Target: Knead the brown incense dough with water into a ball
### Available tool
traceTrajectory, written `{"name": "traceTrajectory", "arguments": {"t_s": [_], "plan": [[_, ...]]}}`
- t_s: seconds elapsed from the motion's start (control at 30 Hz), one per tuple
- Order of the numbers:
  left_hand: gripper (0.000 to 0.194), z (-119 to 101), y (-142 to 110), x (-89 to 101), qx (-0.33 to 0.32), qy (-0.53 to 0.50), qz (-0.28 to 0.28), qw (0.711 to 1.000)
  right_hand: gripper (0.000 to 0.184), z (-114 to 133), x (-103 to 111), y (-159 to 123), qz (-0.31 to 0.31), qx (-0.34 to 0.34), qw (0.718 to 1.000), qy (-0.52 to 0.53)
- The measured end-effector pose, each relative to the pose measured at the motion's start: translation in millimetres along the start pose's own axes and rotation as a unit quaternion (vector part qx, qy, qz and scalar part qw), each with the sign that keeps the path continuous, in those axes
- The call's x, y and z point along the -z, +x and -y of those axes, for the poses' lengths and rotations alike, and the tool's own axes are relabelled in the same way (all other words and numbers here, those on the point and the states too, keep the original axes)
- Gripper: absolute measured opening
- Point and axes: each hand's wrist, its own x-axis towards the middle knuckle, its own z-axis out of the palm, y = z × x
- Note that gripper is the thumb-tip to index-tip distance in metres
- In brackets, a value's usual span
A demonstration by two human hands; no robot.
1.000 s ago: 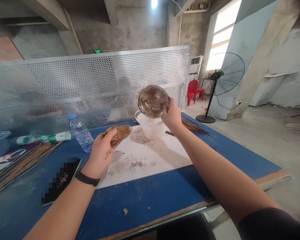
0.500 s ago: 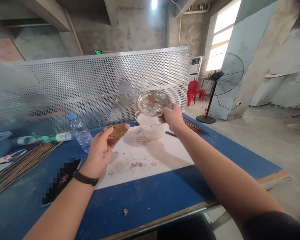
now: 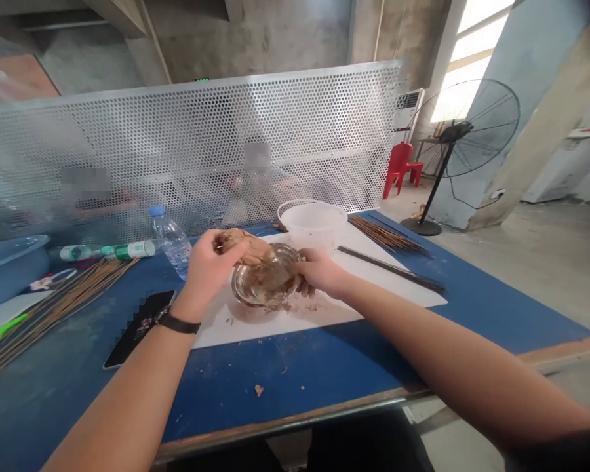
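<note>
My left hand (image 3: pixel 209 265) grips a lump of brown clay (image 3: pixel 238 244) and holds it just over a shallow steel bowl (image 3: pixel 265 278). The bowl's inside is smeared with brown residue. My right hand (image 3: pixel 319 274) holds the bowl's right rim, with the bowl low over a white board (image 3: pixel 255 328) that is flecked with dirt. Close behind the bowl stands a white plastic tub (image 3: pixel 312 223). The clay hides part of the bowl's far side.
A blue table (image 3: pixel 295 406) carries a water bottle (image 3: pixel 171 242), a pixelated phone (image 3: pixel 137 328), a bundle of thin sticks (image 3: pixel 63 314), more sticks (image 3: pixel 383 235) and a dark rod (image 3: pixel 391 269). A perforated metal screen (image 3: pixel 191 144) stands behind the table.
The bowl has come down from above the tub to just over the white board and now sits upright. My left hand has moved right, bringing the clay over the bowl.
</note>
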Motion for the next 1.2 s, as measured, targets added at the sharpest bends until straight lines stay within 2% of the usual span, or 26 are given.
{"name": "traceTrajectory", "arguments": {"t_s": [0.1,0.2,0.3,0.43,0.63,0.77,0.87,0.9,1.0,1.1,1.2], "plan": [[0.041,5,-2,-3.2,-0.068,0.185,0.102,0.975,0.013,-5,-1,0,0.043,-0.028,0.998,-0.034],[0.036,6,-3,-4.2,-0.122,0.266,0.148,0.945,0.015,-8,1,0,0.054,-0.033,0.996,-0.064],[0.03,5,-2,-1.4,-0.145,0.311,0.181,0.922,0.015,-10,2,-1,0.061,-0.029,0.994,-0.085],[0.02,3,-3,-0.6,-0.144,0.361,0.248,0.887,0.013,-11,1,-2,0.071,-0.045,0.99,-0.115],[0.014,1,-7,-9.7,-0.133,0.364,0.318,0.865,0.015,-13,-1,-1,0.059,-0.042,0.99,-0.124],[0.017,1,-4,-6.3,-0.126,0.356,0.348,0.858,0.016,-12,-1,-2,0.049,-0.042,0.987,-0.145],[0.036,3,-3,-1.8,-0.101,0.319,0.372,0.866,0.015,-11,-1,-2,0.046,-0.031,0.985,-0.164],[0.039,3,-3,-1.4,-0.098,0.311,0.372,0.869,0.015,-11,-1,-3,0.045,-0.028,0.985,-0.167],[0.031,5,-5,-3.0,-0.111,0.329,0.351,0.87,0.015,-10,0,-3,0.044,-0.025,0.984,-0.172],[0.036,3,-5,-4.4,-0.123,0.337,0.339,0.87,0.013,-8,1,-4,0.051,-0.047,0.982,-0.174],[0.04,2,-2,-2.6,-0.107,0.304,0.339,0.884,0.01,-7,3,-4,0.047,-0.058,0.979,-0.188]]}}
